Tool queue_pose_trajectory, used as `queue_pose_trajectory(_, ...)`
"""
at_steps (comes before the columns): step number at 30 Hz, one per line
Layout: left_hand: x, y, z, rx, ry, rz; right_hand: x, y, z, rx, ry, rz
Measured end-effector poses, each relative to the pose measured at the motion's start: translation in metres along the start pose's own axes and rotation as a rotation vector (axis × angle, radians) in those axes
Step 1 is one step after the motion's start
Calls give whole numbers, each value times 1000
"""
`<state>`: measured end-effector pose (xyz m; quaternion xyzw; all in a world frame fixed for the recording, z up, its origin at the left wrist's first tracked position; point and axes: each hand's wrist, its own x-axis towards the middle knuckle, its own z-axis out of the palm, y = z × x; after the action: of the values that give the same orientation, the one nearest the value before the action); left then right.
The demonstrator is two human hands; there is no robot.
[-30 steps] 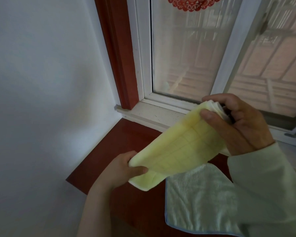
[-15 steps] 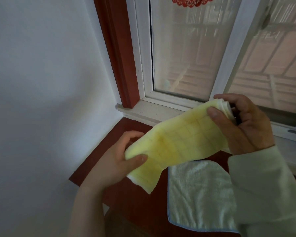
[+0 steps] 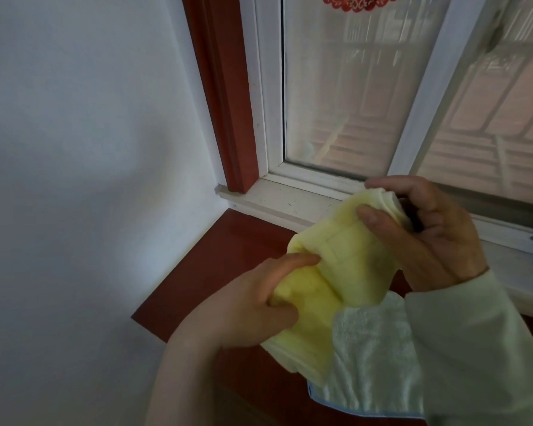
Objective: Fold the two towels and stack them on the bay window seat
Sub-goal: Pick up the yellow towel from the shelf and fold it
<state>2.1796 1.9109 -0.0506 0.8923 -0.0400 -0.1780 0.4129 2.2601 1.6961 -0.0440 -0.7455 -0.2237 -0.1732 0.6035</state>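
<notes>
A pale yellow towel (image 3: 345, 272) with a faint grid pattern is held in the air above the dark red bay window seat (image 3: 216, 262). My right hand (image 3: 425, 229) pinches its bunched upper end near the window sill. My left hand (image 3: 253, 305) grips its lower end, and the towel bends double between the two hands. Under it a light green towel (image 3: 370, 367) with a blue edge lies flat on the seat, partly hidden by the yellow towel and my right sleeve.
A white wall (image 3: 83, 179) closes the seat's left side. Behind the seat stands a white-framed window (image 3: 345, 96) with a dark red side post (image 3: 225, 96) and a red paper cutting at the top. The seat's front left corner (image 3: 136, 316) is near my left forearm.
My left hand has risen toward my right hand, bringing the towel's lower end up so the stretched yellow towel now bends in half. The view has also shifted closer.
</notes>
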Motion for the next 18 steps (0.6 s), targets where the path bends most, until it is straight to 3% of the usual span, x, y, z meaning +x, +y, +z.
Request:
queue_pose_trajectory(12,5,8,7,-185,388,-28,-5,-3,32,-220,-183,-307)
queue_pose_trajectory(18,5,15,10,-313,512,-18,-7,-6,42,-200,-176,-248)
